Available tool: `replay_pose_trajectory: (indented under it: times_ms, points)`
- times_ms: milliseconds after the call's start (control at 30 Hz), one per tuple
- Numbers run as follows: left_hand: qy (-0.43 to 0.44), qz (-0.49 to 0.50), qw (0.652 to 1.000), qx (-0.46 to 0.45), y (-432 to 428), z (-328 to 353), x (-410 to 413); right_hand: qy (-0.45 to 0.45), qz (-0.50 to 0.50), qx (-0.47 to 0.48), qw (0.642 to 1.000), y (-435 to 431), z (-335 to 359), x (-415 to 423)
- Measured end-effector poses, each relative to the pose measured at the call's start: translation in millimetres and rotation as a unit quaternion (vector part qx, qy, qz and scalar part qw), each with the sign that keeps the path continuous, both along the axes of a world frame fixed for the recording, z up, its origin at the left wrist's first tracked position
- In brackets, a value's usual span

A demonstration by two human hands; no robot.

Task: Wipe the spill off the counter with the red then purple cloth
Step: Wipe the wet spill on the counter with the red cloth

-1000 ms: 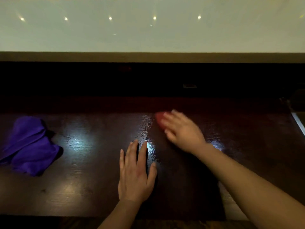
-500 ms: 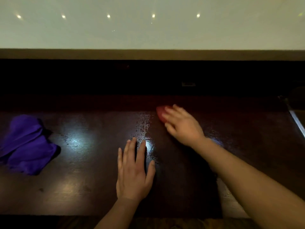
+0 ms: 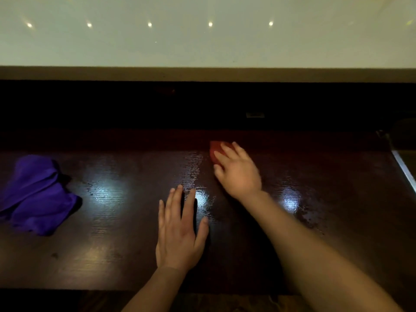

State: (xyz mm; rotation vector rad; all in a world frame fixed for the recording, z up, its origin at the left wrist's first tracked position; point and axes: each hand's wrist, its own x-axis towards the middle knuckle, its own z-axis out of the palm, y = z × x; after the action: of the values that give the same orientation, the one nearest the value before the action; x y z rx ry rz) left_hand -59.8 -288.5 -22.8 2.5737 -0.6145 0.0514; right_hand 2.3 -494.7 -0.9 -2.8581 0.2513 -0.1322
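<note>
My right hand point(image 3: 237, 171) presses down on the red cloth point(image 3: 215, 149) near the back of the dark wooden counter point(image 3: 126, 248); only a small red corner shows past my fingers. Flat on the counter closer to me lies my left hand point(image 3: 180, 233), fingers spread and holding nothing. Wet, shiny streaks of the spill point(image 3: 200, 199) glisten between the two hands and further right. At the far left the purple cloth point(image 3: 36, 194) sits crumpled on the counter, apart from both hands.
A raised dark ledge point(image 3: 202, 104) runs along the back of the counter, with a pale glossy surface point(image 3: 202, 37) above it. A light metal strip point(image 3: 405, 170) marks the counter's right end. The counter's front edge runs near the bottom of the view.
My right hand has slid the red cloth a little away from me, towards the back of the counter. My left hand and the purple cloth have stayed put.
</note>
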Motion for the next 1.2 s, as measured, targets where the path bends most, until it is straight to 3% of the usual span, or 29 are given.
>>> replay_pose_trajectory:
  times_ms: [33, 167, 233, 300, 367, 433, 500, 567, 667, 733, 800, 900, 967, 1067, 1200]
  points:
    - [0.002, -0.002, 1.000, -0.002, 0.4, -0.2, -0.1, 0.008, 0.004, 0.002, 1.000, 16.0, -0.1, 3.4]
    - [0.011, 0.000, 1.000, 0.003, 2.8, 0.1, -0.1, 0.014, 0.188, -0.006, 0.982, 42.2, -10.4, -66.9]
    - [0.010, -0.004, 1.000, 0.015, 1.4, 0.8, 0.6, 0.021, 0.186, -0.003, 0.982, 20.4, -10.9, -117.8]
    - [0.007, -0.008, 0.999, 0.038, 0.4, 0.3, 1.2, 0.019, 0.112, -0.001, 0.993, -13.2, -11.5, -157.7]
    - [0.006, -0.011, 0.998, 0.068, -1.1, 0.7, 1.5, -0.003, -0.026, -0.002, 1.000, -53.0, -10.9, -182.1]
    - [0.008, -0.010, 0.995, 0.101, -3.9, 2.7, 2.3, -0.023, -0.186, -0.009, 0.982, -86.6, -5.3, -184.2]
    - [0.012, -0.010, 0.992, 0.128, -6.0, 3.0, 2.3, -0.023, -0.281, 0.006, 0.959, -91.6, -1.9, -171.0]
    - [0.012, -0.012, 0.990, 0.142, -5.5, 2.9, 2.2, -0.023, -0.223, -0.004, 0.975, -66.5, -3.2, -168.3]
    - [0.009, -0.010, 0.989, 0.146, -4.9, 1.7, 2.6, 0.008, 0.021, -0.032, 0.999, -24.3, -13.2, -210.9]
    - [0.005, -0.010, 0.989, 0.147, -5.0, 0.4, 2.6, 0.000, 0.067, -0.022, 0.997, -46.0, -15.4, -236.0]
    - [0.002, -0.010, 0.989, 0.147, -4.8, -0.3, 2.0, -0.012, -0.030, -0.013, 0.999, -88.4, -14.3, -238.5]
    - [0.002, -0.003, 0.990, 0.143, -5.6, 1.6, 2.7, -0.028, -0.222, -0.015, 0.975, -149.5, -9.3, -197.6]
    - [0.003, -0.001, 0.991, 0.133, -6.4, 3.3, 2.4, -0.011, -0.270, -0.008, 0.963, -162.0, -6.0, -156.7]
    - [0.005, 0.002, 0.992, 0.124, -7.0, 5.7, 0.8, -0.015, -0.200, -0.027, 0.979, -123.0, -4.0, -121.4]
    - [0.004, 0.001, 0.991, 0.132, -6.3, 5.2, 1.2, -0.016, 0.070, -0.015, 0.997, -32.3, -11.7, -161.5]
